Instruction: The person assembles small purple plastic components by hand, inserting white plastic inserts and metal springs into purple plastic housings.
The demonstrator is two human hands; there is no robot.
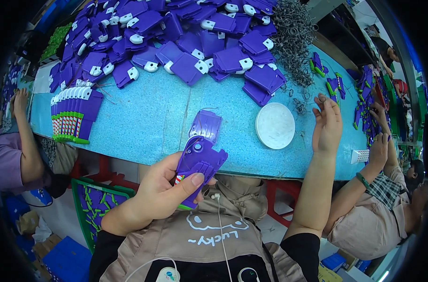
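Left hand [160, 188] clamps one smooth plastic purple shell [205, 162] between thumb and fingers; its long axis slants away from the body, the end with a round hole far and slightly right, the green end below the thumb; just beyond these fingers, one flat purple panel [207, 123] lies on a speckled blue tabletop [148, 113]; the right hand [327, 127] curls its fingers, but whether they pinch anything I cannot tell; left of them, one round white disc [275, 126]; beyond, dark wire coils [291, 37] and heaped purple casings [188, 68], too many to count.
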